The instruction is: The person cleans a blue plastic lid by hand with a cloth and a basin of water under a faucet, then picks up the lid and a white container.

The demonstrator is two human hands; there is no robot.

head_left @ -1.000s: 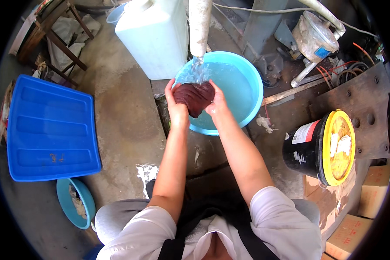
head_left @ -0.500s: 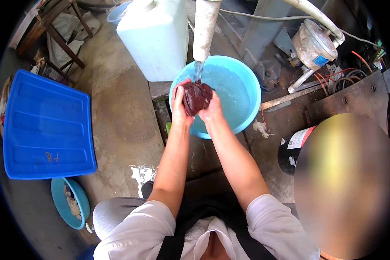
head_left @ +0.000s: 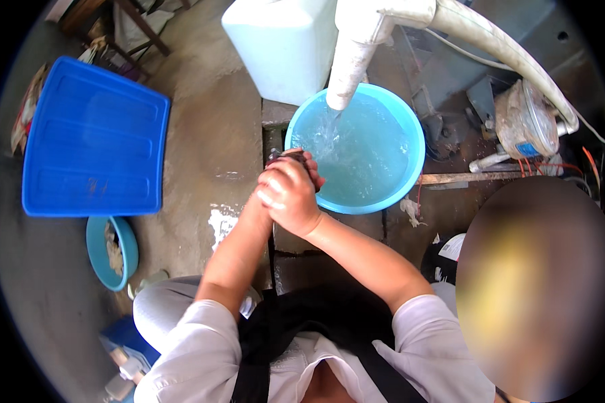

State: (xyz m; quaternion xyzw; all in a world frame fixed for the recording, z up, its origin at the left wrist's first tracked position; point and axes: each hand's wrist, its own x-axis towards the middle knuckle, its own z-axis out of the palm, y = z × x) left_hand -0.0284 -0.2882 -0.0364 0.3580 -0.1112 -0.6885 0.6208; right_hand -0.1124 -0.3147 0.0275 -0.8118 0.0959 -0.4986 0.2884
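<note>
Both my hands are clasped round a wet, dark maroon bundle [head_left: 300, 158], soft-looking like cloth, beside the near left rim of a light blue basin [head_left: 405, 181]. My right hand [head_left: 289, 196] lies over the top with its fingers curled. Underneath, my left hand [head_left: 314, 173] is mostly covered, its fingertips showing on the right side of the bundle. Only small dark patches of the bundle show between the fingers. Water runs from a white pipe spout [head_left: 343, 87] into the basin, which holds cloudy bluish water. The hands are clear of that stream.
A whitish jerrycan [head_left: 282, 54] stands behind the basin. Left of me are a blue plastic lid or bin [head_left: 94, 141] and a teal basin [head_left: 133, 252] with scraps inside. At right are a dirty round pump housing [head_left: 528, 124], a wooden bar [head_left: 450, 178] and a blurred area.
My hands have pulled the maroon bundle from under the water stream toward me, left of the basin. They went from cupping it side by side to clasping it, right hand on top.
</note>
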